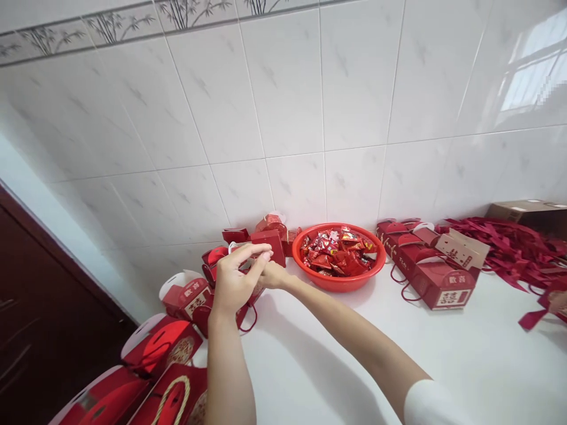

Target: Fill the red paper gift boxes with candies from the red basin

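My left hand [233,282] is raised over the row of red boxes, thumb and forefinger drawn together. Close against it, and partly behind it, is my right hand [271,275], with its fingers curled and mostly covered. Whatever lies between the two hands is hidden. Just below and behind them stand red gift boxes, one with a dark red cord handle [251,323]. A box with white Chinese characters [188,293] is left of my left hand. Behind my right hand is a plain red box [268,247].
A red plastic basket [341,285] full of red-wrapped sweets [336,251] stands near the wall. More red boxes [432,265] are at its right, then a heap of red ribbons [509,242] and a cardboard box [527,206]. Larger boxes [163,348] line the left edge.
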`<move>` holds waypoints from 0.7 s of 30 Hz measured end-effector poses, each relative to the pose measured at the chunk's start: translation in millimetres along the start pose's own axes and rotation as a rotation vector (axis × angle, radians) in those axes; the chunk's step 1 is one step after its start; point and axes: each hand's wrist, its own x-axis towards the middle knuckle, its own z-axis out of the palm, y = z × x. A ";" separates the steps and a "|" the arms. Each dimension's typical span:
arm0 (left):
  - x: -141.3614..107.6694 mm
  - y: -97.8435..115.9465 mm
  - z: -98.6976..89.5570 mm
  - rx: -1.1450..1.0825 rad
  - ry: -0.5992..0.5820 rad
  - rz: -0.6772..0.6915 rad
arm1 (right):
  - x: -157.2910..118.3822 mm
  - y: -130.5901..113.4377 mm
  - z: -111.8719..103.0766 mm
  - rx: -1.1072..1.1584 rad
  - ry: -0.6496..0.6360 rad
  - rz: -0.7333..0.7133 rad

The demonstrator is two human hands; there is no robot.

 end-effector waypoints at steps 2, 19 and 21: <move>0.1 -4.5 -2.7 -0.027 0.023 -0.036 | -7.1 9.9 -3.6 0.049 0.031 0.054; 4.5 -4.8 51.2 0.132 -0.738 -0.141 | -168.8 38.9 -93.3 0.588 0.351 0.176; 3.4 -0.8 61.5 0.138 -0.795 -0.136 | -180.3 35.9 -96.8 0.571 0.374 0.185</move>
